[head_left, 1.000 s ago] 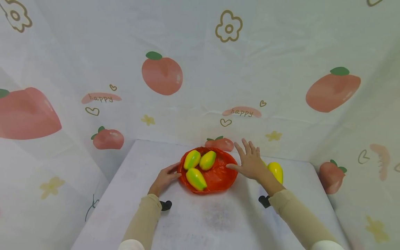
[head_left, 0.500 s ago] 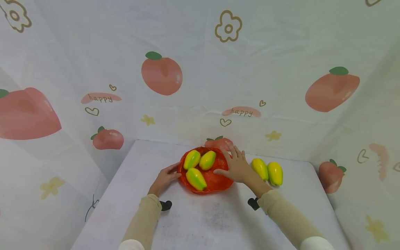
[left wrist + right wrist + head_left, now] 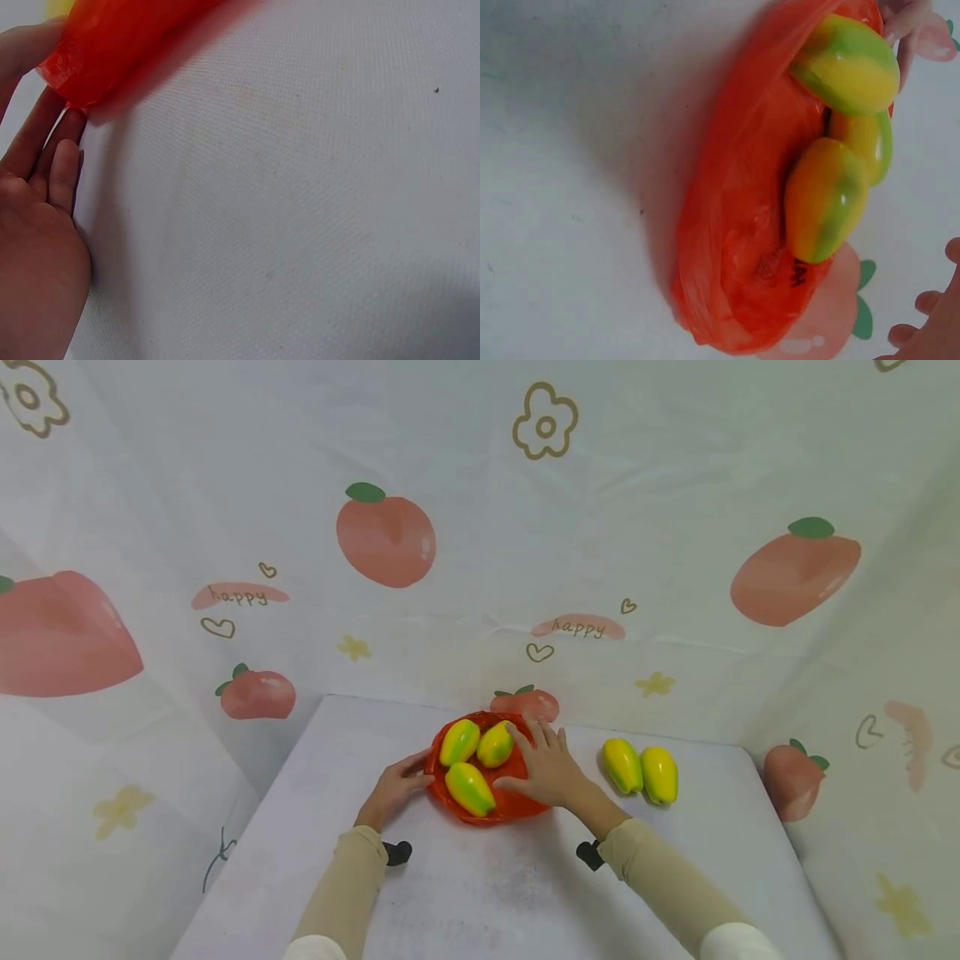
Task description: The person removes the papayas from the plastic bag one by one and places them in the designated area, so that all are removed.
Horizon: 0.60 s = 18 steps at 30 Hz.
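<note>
A red plastic bag (image 3: 508, 803), opened into a round dish shape, lies on the table with three glossy yellow-green papaya-like fruits (image 3: 469, 789) inside. My left hand (image 3: 393, 789) holds the bag's left edge; in the left wrist view the thumb is above the red plastic (image 3: 112, 52) and the fingers reach under it. My right hand (image 3: 552, 774) is over the bag's right part, fingers spread, with nothing in its grasp. The right wrist view shows its fingertips at the lower right, apart from the fruits, and black print on the bag (image 3: 735, 247).
Two more yellow fruits (image 3: 622, 766) lie side by side on the white table (image 3: 480, 893), right of the bag. A white cloth backdrop (image 3: 450, 635) with printed fruit and flowers rises behind and at both sides.
My right hand has moved left from beside the two loose fruits to over the bag, bringing them fully into view. The left hand stays at the bag's edge.
</note>
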Each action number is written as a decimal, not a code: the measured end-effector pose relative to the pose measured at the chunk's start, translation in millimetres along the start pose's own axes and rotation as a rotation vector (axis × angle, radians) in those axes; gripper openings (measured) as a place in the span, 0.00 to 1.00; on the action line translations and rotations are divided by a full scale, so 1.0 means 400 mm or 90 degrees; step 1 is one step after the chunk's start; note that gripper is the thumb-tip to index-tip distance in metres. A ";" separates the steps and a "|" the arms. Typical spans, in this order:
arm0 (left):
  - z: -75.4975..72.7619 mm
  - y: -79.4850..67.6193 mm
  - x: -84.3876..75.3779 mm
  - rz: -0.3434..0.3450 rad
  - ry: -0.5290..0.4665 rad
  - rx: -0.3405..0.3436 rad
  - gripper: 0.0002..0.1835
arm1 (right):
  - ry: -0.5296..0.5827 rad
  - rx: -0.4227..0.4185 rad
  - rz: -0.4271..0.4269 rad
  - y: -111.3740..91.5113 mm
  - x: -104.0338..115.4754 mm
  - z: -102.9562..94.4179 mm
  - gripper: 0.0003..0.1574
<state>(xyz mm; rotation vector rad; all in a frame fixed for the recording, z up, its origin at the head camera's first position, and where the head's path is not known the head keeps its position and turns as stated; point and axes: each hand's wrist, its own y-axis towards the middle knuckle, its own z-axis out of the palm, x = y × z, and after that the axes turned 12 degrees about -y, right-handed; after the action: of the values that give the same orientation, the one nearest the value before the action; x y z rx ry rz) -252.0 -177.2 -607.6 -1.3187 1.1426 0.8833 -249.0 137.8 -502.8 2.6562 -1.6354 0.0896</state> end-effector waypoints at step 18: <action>0.005 0.000 -0.001 0.008 -0.006 0.000 0.31 | 0.028 0.049 -0.036 0.015 0.071 0.042 0.64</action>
<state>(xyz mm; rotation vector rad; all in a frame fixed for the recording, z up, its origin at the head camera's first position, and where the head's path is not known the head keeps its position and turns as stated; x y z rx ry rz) -251.8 -175.3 -607.4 -1.3070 1.1450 0.8978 -240.8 108.9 -517.9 2.7327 -1.5736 0.2130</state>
